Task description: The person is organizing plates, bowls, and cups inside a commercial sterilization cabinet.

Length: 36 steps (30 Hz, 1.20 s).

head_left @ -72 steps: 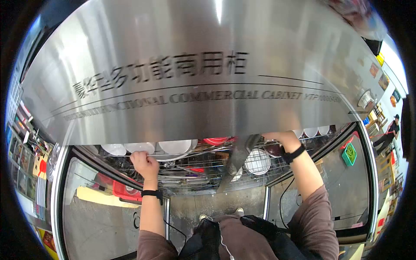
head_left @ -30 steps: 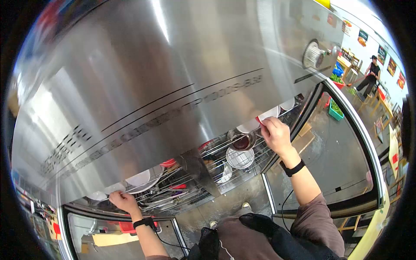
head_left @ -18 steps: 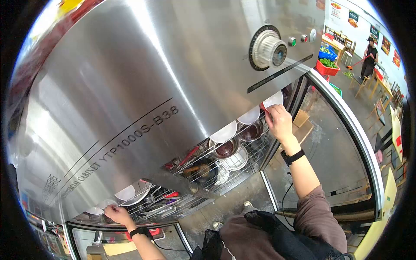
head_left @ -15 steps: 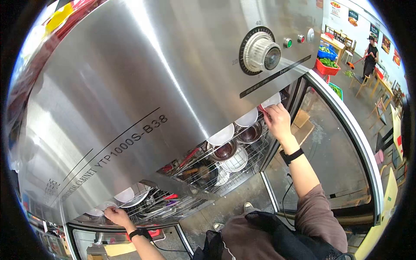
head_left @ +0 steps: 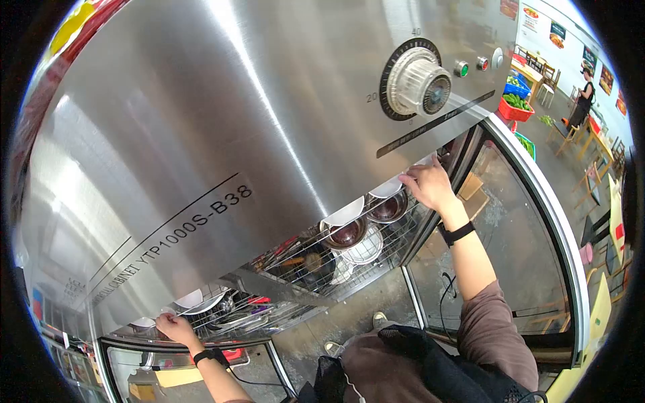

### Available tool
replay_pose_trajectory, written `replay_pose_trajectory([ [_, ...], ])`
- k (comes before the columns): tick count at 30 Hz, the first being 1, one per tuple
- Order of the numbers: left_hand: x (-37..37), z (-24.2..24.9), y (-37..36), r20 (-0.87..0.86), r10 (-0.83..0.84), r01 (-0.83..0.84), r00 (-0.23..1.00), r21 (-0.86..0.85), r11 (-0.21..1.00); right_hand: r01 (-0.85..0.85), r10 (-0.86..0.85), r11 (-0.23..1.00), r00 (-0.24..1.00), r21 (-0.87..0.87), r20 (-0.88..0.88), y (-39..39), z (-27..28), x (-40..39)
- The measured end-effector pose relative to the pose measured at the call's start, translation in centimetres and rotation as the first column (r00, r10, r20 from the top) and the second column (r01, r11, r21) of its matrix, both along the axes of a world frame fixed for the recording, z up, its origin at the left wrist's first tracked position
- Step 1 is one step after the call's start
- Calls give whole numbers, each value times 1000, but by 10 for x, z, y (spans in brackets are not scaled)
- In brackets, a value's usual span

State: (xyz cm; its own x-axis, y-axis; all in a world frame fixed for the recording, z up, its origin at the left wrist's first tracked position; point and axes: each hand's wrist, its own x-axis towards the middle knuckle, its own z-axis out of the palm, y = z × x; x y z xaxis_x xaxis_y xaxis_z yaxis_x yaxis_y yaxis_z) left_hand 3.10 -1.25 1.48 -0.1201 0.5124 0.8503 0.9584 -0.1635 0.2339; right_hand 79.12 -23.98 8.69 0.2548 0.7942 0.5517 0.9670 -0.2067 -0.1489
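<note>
My right hand [head_left: 430, 187] reaches in under the cabinet's front panel at the right, its fingers curled at a white bowl [head_left: 426, 160] that is mostly hidden. Its thumb is beside another white bowl [head_left: 386, 189]. At the left end, my left hand [head_left: 176, 328] is closed at the shelf's front edge, close to a white bowl [head_left: 143, 322]; what its fingers hold is hidden. Between the hands, a further white bowl [head_left: 344, 212] peeks out below the steel panel [head_left: 222, 134]. Metal bowls [head_left: 347, 234] stand on the wire rack [head_left: 295, 258] beneath.
Glass doors stand open at the right [head_left: 517, 235] and left [head_left: 195, 376]. A dial [head_left: 420, 84] juts from the panel. Lower racks hold a white plate [head_left: 364, 247] and utensils. Behind, vegetable crates [head_left: 516, 106], tables and a person [head_left: 583, 101] are visible.
The white bowl at my right hand has gone further behind the panel, and the fingers reach deeper in. My left hand has shifted slightly. My view has tilted a little; the far person has turned.
</note>
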Motion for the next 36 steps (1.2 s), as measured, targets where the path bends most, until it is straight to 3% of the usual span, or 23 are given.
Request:
replay_pose_trajectory([
  [5,2,-2,1,40,-12,11,999,9,1000,7,-9,1000,996,-24,-92,6,3,0],
  [9,-4,-2,1,-47,-35,37,998,28,999,133,-135,953,991,272,-13,-1,22,-51],
  [10,-3,-4,2,36,-97,95,995,53,994,102,-122,939,992,328,41,1,27,-65],
  [12,-9,-10,5,21,-65,64,998,50,997,-9,-37,919,993,394,109,10,37,-98],
  [15,-13,-19,14,-2,-75,75,997,126,989,-235,229,952,972,197,56,31,49,-162],
  [16,-12,-17,13,3,-98,97,995,128,987,-229,227,972,973,53,52,41,56,-182],
  [19,-12,-17,17,5,-132,129,991,180,975,-408,413,908,910,-99,40,78,65,-232],
  [20,-10,-14,15,-16,-135,136,991,185,973,-372,368,882,927,-289,-72,93,66,-244],
  [23,-14,-13,15,-19,-208,208,978,186,960,-346,296,883,935,-317,-197,124,85,-274],
  [36,-23,-19,18,23,-318,306,948,205,930,-154,164,959,986,-239,24,197,61,-291],
])
